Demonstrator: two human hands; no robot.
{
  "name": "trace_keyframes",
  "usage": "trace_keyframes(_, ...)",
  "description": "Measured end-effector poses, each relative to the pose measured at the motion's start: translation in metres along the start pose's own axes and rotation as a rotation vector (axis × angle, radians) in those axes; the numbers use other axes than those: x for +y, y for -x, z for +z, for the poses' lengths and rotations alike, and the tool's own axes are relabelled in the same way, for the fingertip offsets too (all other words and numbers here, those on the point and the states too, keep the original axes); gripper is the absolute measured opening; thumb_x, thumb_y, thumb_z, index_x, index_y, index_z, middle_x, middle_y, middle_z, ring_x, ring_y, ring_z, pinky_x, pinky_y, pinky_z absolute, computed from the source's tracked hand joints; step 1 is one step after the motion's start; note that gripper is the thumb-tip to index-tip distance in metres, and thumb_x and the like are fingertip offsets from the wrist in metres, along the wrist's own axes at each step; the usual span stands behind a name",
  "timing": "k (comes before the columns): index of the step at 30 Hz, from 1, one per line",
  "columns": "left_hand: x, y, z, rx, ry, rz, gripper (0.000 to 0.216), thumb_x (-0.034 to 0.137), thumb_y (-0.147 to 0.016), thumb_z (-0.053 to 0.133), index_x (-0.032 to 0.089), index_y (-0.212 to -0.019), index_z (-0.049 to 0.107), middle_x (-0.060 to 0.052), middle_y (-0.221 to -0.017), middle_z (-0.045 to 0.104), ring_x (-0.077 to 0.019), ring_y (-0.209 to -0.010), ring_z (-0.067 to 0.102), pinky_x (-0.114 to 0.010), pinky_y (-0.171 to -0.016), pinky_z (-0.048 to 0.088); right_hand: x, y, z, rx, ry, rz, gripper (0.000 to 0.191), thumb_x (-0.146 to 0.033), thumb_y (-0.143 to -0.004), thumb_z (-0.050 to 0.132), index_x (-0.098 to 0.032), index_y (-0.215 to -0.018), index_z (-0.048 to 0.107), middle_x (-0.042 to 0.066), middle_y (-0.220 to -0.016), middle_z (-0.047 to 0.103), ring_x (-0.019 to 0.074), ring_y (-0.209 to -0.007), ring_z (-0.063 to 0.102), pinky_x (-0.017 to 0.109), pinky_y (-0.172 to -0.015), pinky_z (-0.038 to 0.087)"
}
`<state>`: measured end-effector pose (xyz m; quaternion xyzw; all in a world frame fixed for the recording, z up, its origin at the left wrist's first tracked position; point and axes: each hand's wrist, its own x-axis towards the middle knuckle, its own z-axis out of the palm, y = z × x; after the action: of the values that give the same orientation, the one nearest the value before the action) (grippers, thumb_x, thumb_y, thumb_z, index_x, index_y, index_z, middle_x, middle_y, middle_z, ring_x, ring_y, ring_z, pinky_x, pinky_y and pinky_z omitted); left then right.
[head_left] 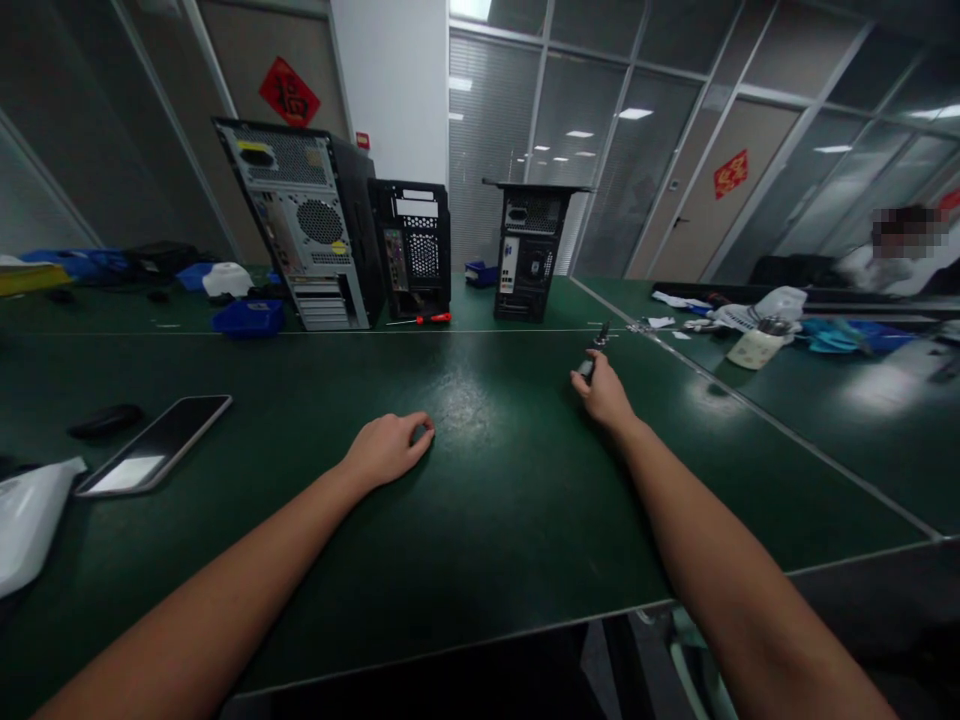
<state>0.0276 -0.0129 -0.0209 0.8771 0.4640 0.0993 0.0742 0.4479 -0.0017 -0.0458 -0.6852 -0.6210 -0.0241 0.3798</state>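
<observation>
Dark-handled, with a silvery metal tip, a short slim hand tool (pixel 601 340) sits in the right hand (pixel 607 392), the fingers closed firmly around its grip and the tip pointing away over the tabletop. What kind of tool it is, I cannot tell. The left hand (pixel 385 450) is well apart from it, low over the glossy green tabletop (pixel 495 510), loosely curled, thumb and forefinger forming a narrow ring; whether their tips meet is unclear.

Beyond the hands stand three computer cases: a large black-and-grey tower (pixel 319 220) on the left, its rear showing a round fan grille and slotted metal covers; a smaller black case (pixel 420 250) with a perforated back, just beside it; and a compact black tower (pixel 534 250) on the right, a flat panel overhanging its top. A red-handled screwdriver (pixel 433 319) lies before the middle case.

A shallow blue plastic bin (pixel 249 318) sits left of the large tower, and a smaller blue bin (pixel 481 274) stands between the other two cases; their contents are hard to make out. Farther right, a cream-coloured round cup (pixel 754 350) holds a cluster of dark, slender pieces, too small to identify.
</observation>
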Motion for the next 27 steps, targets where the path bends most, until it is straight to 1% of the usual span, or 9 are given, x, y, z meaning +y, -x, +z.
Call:
trace_keyframes(5,0.009,0.001,-0.001,0.024,0.018,-0.044,0.038,0.049,-0.097,0.041,0.026,-0.108,0.069,-0.004,-0.082,0.072,-0.0224,-0.075,0.067,-0.028,-0.062,0.043,-0.086,0.021,0.035,-0.151,-0.072,-0.219,0.068,-0.039,-0.094,0.053,-0.010,-0.152,0.031,0.018,-0.121,0.062,0.0284,-0.110,0.057,0.048,-0.101,0.044)
trace_keyframes(9,0.011,0.000,0.002,0.080,0.089,-0.064,0.045,0.052,-0.100,0.034,0.024,-0.103,0.069,-0.004,-0.078,0.071,-0.0219,-0.072,0.067,-0.028,-0.062,0.042,-0.159,0.044,0.070,-0.332,0.072,-0.461,0.074,-0.033,-0.096,0.054,-0.001,-0.154,0.021,0.023,-0.119,0.062,0.0304,-0.111,0.056,0.047,-0.100,0.045)
trace_keyframes(11,0.009,-0.001,0.005,0.131,0.146,-0.066,0.045,0.051,-0.101,0.031,0.022,-0.102,0.066,-0.004,-0.078,0.071,-0.0217,-0.072,0.066,-0.028,-0.064,0.043,-0.187,0.056,0.083,-0.354,0.108,-0.569,0.075,-0.033,-0.096,0.054,0.001,-0.154,0.019,0.025,-0.121,0.061,0.0311,-0.112,0.056,0.046,-0.099,0.047)
trace_keyframes(13,0.007,-0.001,0.007,0.178,0.183,-0.065,0.042,0.047,-0.102,0.030,0.021,-0.101,0.063,-0.005,-0.082,0.072,-0.0217,-0.075,0.067,-0.028,-0.068,0.044,-0.206,0.066,0.091,-0.342,0.113,-0.656,0.075,-0.031,-0.096,0.052,-0.003,-0.156,0.016,0.023,-0.123,0.061,0.0307,-0.110,0.057,0.047,-0.097,0.048)
trace_keyframes(16,0.006,-0.003,0.008,0.193,0.167,-0.053,0.035,0.041,-0.102,0.031,0.021,-0.102,0.060,-0.007,-0.088,0.072,-0.0223,-0.080,0.069,-0.029,-0.073,0.046,-0.216,0.075,0.094,-0.312,0.124,-0.698,0.072,-0.027,-0.098,0.045,-0.007,-0.158,0.011,0.019,-0.119,0.062,0.0296,-0.106,0.057,0.046,-0.095,0.050)
trace_keyframes(20,0.010,-0.009,0.007,0.156,0.176,-0.009,0.035,0.038,-0.101,0.032,0.019,-0.112,0.059,-0.010,-0.099,0.074,-0.0239,-0.089,0.070,-0.031,-0.078,0.048,-0.213,0.079,0.085,-0.324,0.137,-0.683,0.063,-0.015,-0.099,0.033,-0.009,-0.159,0.013,0.019,-0.117,0.060,0.0294,-0.108,0.055,0.046,-0.096,0.049)
trace_keyframes(23,0.012,-0.016,0.007,0.094,0.169,0.005,0.040,0.038,-0.102,0.030,0.019,-0.119,0.061,-0.011,-0.108,0.074,-0.0246,-0.095,0.071,-0.032,-0.082,0.050,-0.208,0.078,0.074,-0.342,0.117,-0.656,0.065,-0.010,-0.096,0.035,-0.013,-0.158,0.018,0.020,-0.125,0.057,0.0308,-0.114,0.052,0.049,-0.098,0.048)
trace_keyframes(25,0.013,-0.018,0.008,0.056,0.125,0.028,0.042,0.039,-0.103,0.030,0.020,-0.120,0.063,-0.011,-0.111,0.074,-0.0252,-0.097,0.071,-0.033,-0.083,0.050,-0.204,0.076,0.068,-0.364,0.118,-0.680,0.066,-0.009,-0.094,0.039,-0.013,-0.158,0.022,0.020,-0.132,0.055,0.0309,-0.115,0.049,0.050,-0.100,0.046)
trace_keyframes(27,0.013,-0.017,0.011,0.063,0.067,0.046,0.042,0.040,-0.103,0.030,0.021,-0.120,0.064,-0.011,-0.114,0.073,-0.0257,-0.100,0.070,-0.033,-0.084,0.050,-0.200,0.075,0.065,-0.384,0.116,-0.715,0.067,-0.007,-0.092,0.040,-0.014,-0.157,0.024,0.018,-0.137,0.054,0.0297,-0.115,0.049,0.050,-0.102,0.045)
